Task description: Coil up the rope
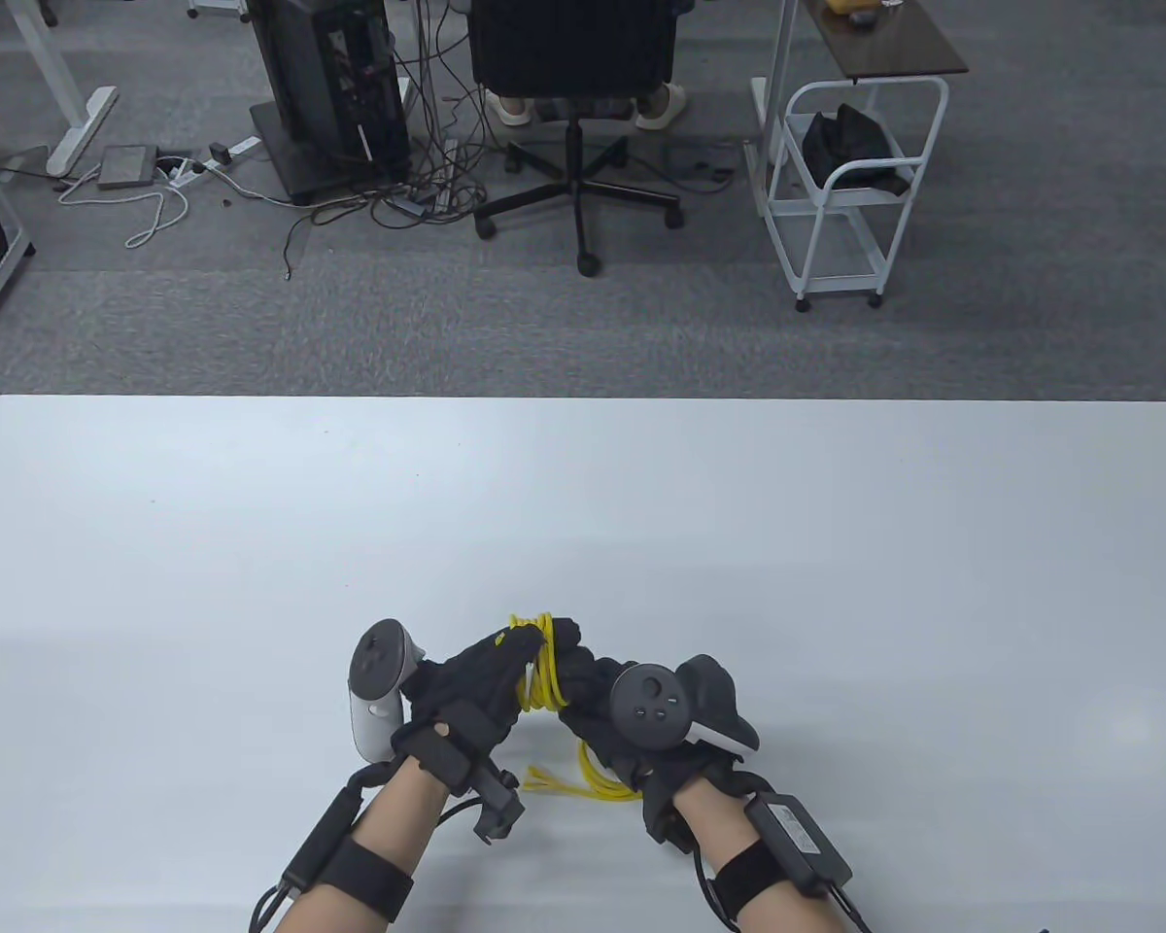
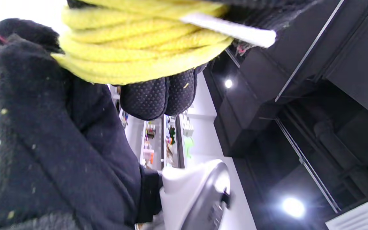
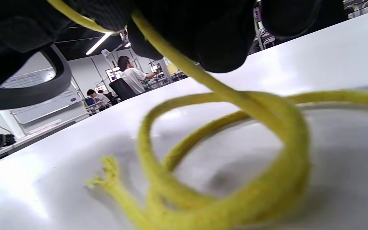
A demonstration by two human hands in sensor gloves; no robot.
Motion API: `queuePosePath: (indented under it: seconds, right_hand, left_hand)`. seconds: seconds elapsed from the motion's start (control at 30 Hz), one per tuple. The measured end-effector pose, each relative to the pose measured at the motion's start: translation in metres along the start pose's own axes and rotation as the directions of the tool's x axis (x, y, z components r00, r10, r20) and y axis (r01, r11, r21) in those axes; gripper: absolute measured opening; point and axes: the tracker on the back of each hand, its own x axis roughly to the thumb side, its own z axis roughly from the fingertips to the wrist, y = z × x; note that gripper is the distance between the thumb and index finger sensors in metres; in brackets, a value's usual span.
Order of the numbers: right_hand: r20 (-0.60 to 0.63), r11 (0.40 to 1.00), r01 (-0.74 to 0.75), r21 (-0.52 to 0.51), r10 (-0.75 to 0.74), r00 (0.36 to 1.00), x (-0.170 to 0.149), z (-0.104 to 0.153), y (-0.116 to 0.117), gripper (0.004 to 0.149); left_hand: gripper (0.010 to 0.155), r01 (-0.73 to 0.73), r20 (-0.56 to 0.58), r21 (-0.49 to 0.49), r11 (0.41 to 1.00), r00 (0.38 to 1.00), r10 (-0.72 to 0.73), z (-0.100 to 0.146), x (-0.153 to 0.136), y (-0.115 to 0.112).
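Observation:
A yellow rope (image 1: 544,671) is wound in several turns around the fingers of my left hand (image 1: 491,671), near the table's front edge. The left wrist view shows the turns of the rope (image 2: 139,41) packed side by side over the black glove. My right hand (image 1: 593,685) meets the left hand at the coil and grips the rope. The rope's loose tail (image 1: 593,777) lies in a loop on the table between my wrists, with a frayed end (image 1: 536,777). The right wrist view shows this loop (image 3: 235,153) running up into my right fingers.
The white table (image 1: 583,505) spreads wide on all sides of my hands. Beyond its far edge are an office chair (image 1: 573,87), a white cart (image 1: 850,185) and a computer tower with cables (image 1: 335,87) on the floor.

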Motion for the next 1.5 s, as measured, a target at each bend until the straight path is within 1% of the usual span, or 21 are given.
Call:
queuePosePath:
  seconds: [0.33, 0.43, 0.5, 0.67, 0.8, 0.87, 0.93, 0.97, 1.07, 1.17, 1.37, 1.5]
  right_hand:
    - [-0.151, 0.99, -0.052, -0.133, 0.031, 0.988, -0.027, 0.006, -0.02, 0.042]
    - [-0.189, 0.983, -0.067, -0.17, 0.034, 0.981, -0.034, 0.009, -0.025, 0.041]
    - [-0.21, 0.978, -0.078, -0.195, 0.036, 0.977, -0.037, 0.01, -0.029, 0.041]
    - [-0.224, 0.959, -0.075, -0.272, 0.012, 0.975, -0.04, 0.014, -0.04, 0.041]
    - [-0.182, 0.942, -0.04, -0.334, -0.023, 0.983, -0.034, 0.017, -0.046, 0.041]
    - [-0.146, 0.93, -0.017, -0.367, -0.04, 0.988, -0.028, 0.017, -0.05, 0.041]
    - [-0.104, 0.917, 0.01, -0.398, -0.056, 0.993, -0.019, 0.018, -0.053, 0.041]
    - [-0.091, 0.914, 0.017, -0.405, -0.059, 0.994, -0.016, 0.018, -0.053, 0.041]
    - [-0.032, 0.904, 0.06, -0.423, -0.082, 0.996, -0.004, 0.017, -0.052, 0.041]
    - [0.018, 0.907, 0.086, -0.412, -0.087, 0.996, 0.009, 0.016, -0.049, 0.041]
    - [0.087, 0.921, 0.031, -0.389, 0.003, 0.996, 0.032, 0.015, -0.042, 0.042]
    - [0.119, 0.925, -0.069, -0.374, 0.122, 0.985, 0.042, 0.016, -0.036, 0.043]
  left_hand:
    - [0.054, 0.005, -0.043, -0.147, 0.989, 0.999, -0.012, -0.006, -0.003, -0.007]
    - [0.054, -0.008, -0.061, -0.177, 0.984, 0.998, -0.003, -0.007, -0.004, -0.007]
    - [0.054, 0.009, -0.077, -0.201, 0.979, 0.997, -0.025, -0.008, -0.005, -0.008]
    - [0.055, 0.046, -0.153, -0.315, 0.948, 0.983, -0.098, -0.01, -0.009, -0.014]
    - [0.055, 0.113, -0.2, -0.356, 0.928, 0.96, -0.194, -0.011, -0.012, -0.019]
    - [0.055, 0.166, -0.233, -0.346, 0.923, 0.938, -0.256, -0.011, -0.013, -0.018]
    - [0.056, 0.201, -0.246, -0.319, 0.926, 0.926, -0.286, -0.01, -0.015, -0.015]
    - [0.057, 0.2, -0.249, -0.303, 0.932, 0.927, -0.28, -0.009, -0.015, -0.014]
    - [0.06, 0.181, -0.268, -0.208, 0.961, 0.935, -0.234, -0.006, -0.017, -0.006]
    - [0.061, 0.145, -0.27, -0.151, 0.978, 0.945, -0.182, -0.004, -0.018, 0.001]
    - [0.062, 0.062, -0.216, -0.019, 0.998, 0.974, -0.064, 0.001, -0.014, 0.013]
    - [0.062, 0.083, -0.179, 0.045, 0.995, 0.981, -0.074, 0.003, -0.01, 0.017]
